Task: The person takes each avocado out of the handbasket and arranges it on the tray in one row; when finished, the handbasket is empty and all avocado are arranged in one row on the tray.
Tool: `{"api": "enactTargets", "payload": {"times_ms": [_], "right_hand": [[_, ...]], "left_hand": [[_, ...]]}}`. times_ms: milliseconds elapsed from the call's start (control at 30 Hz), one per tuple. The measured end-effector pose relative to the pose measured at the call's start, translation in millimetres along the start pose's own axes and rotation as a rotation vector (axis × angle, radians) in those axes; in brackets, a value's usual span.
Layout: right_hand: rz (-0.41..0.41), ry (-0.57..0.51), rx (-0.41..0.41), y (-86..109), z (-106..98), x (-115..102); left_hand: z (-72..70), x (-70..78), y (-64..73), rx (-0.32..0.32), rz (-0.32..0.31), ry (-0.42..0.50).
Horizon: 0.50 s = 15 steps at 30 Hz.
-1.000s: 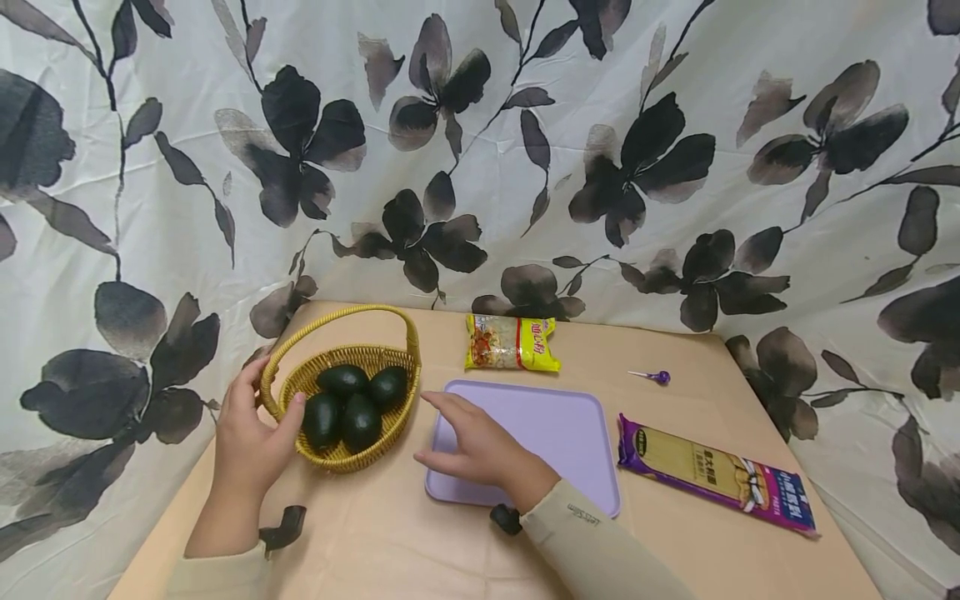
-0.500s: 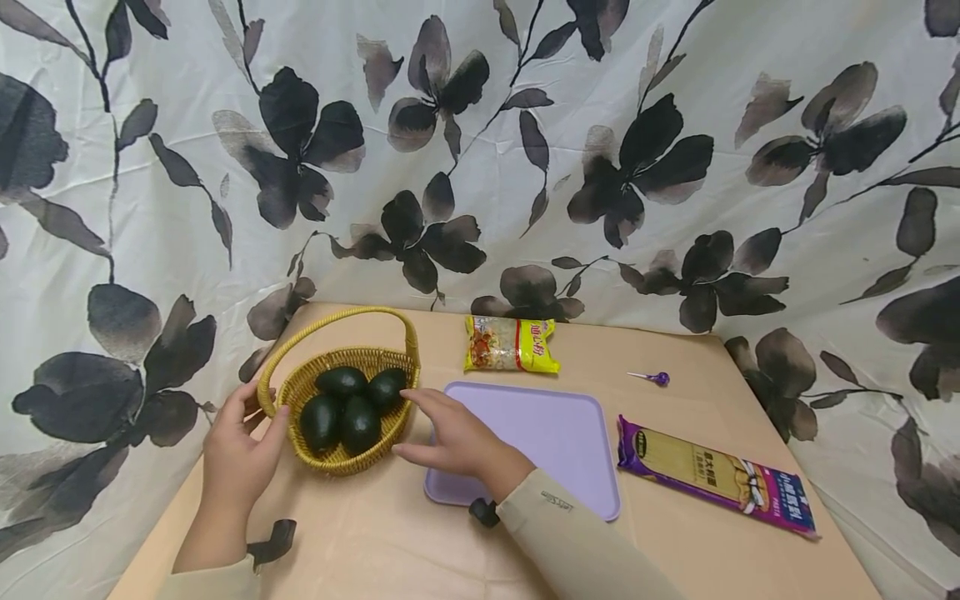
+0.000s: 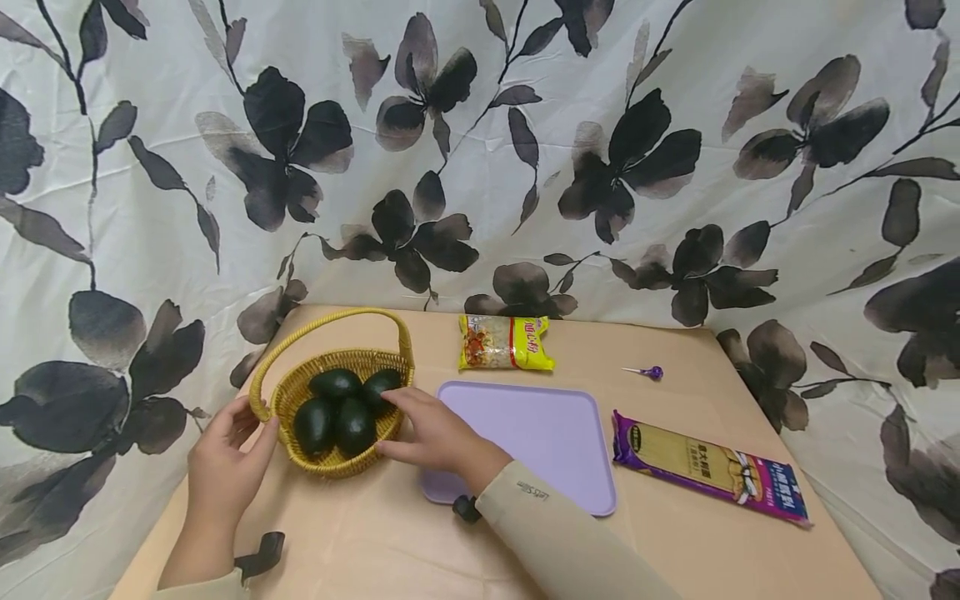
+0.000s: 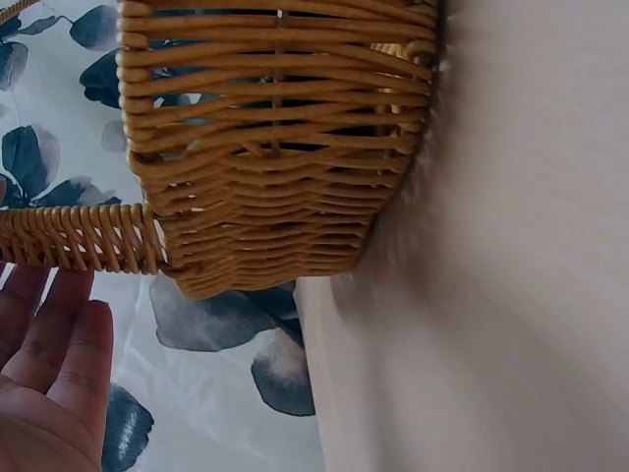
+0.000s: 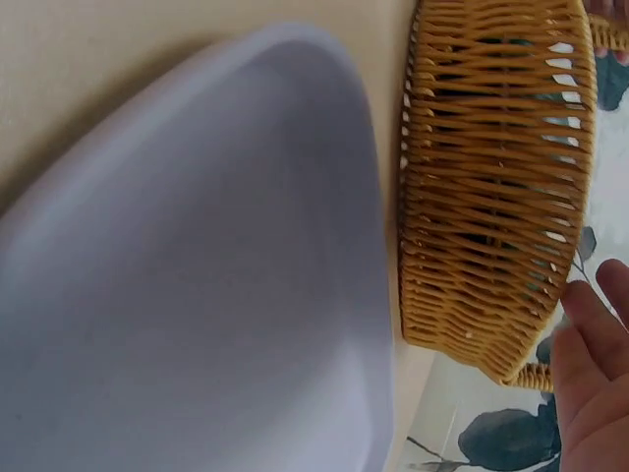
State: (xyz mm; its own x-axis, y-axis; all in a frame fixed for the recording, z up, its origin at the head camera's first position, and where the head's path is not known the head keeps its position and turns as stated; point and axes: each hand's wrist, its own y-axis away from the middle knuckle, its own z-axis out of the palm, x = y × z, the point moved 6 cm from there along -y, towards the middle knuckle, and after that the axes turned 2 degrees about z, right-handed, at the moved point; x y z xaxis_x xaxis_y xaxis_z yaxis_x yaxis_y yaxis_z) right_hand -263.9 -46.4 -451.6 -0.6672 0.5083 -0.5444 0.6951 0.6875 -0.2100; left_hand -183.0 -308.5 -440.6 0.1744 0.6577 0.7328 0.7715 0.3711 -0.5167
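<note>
1. The basket (image 3: 330,468) sits between the left hand (image 3: 225,467), at eight o'clock, and right hand (image 3: 442,437), at four.
2. Left fingers meet the handle (image 3: 405,343); I cannot tell if they clamp. Right fingers spread apart at the rim.
3. Right fingers partly hide an avocado (image 3: 378,382).
4. Beige counter (image 3: 360,542); floral cloth (image 3: 480,150) at twelve.

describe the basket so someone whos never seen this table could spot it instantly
On the tan table, find the flat lilac tray near the middle. Just to its left, between the left hand and right hand, sits the golden basket. Unlike everything around it, it is woven, has a tall arched handle and holds four dark green fruits.
</note>
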Motion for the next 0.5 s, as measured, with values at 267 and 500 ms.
{"api": "enactTargets", "payload": {"times_ms": [267,500], "right_hand": [[0.021,0.074,-0.054,-15.6,15.6,-7.2],[-0.004,0.186,-0.085,-28.4,21.7,-18.1]], "left_hand": [[-1.1,-9.3,0.9,-0.024,-0.051,-0.032],[1.0,-12.0,5.0,-0.036,-0.066,-0.035]]}}
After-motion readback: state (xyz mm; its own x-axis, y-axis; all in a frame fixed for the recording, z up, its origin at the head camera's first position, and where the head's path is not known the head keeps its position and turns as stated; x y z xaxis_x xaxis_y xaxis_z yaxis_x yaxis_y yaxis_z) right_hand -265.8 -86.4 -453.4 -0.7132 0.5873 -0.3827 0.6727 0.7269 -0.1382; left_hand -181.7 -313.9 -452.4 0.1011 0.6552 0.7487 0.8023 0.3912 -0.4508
